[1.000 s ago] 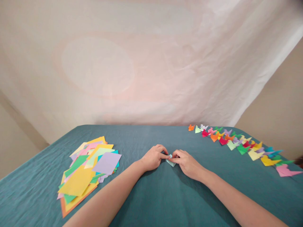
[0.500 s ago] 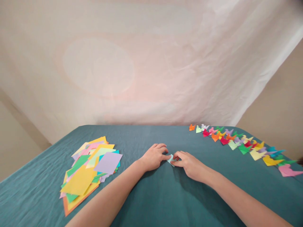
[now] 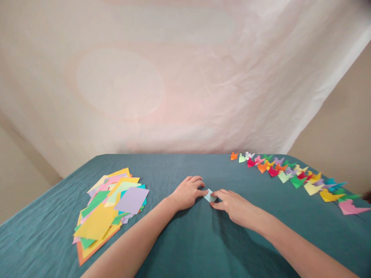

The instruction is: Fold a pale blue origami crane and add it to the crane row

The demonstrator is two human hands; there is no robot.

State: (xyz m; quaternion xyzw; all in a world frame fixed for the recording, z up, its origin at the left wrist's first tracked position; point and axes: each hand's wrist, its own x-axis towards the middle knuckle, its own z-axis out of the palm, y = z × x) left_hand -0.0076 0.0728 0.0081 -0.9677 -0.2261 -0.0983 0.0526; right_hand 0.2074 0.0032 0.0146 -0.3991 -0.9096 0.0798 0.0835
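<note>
A small pale blue piece of folded paper [image 3: 209, 195] lies on the dark green cloth, between my two hands. My left hand [image 3: 189, 193] rests on the cloth with its thumb and fingertips closed at the paper's left corner. From the right, my right hand [image 3: 230, 202] pinches the paper's right side between thumb and fingers. Part of the paper is hidden by the fingertips of both hands.
Square coloured sheets [image 3: 101, 216] lie in a loose pile on the left. Several folded paper birds [image 3: 285, 176] stand in slanting rows along the right side. A pale hanging sheet [image 3: 185, 96] closes off the table's [image 3: 171, 162] far edge.
My right hand has shifted slightly down, and its fingers have straightened. More of the pale blue paper now shows between the hands. My left hand stays nearly still.
</note>
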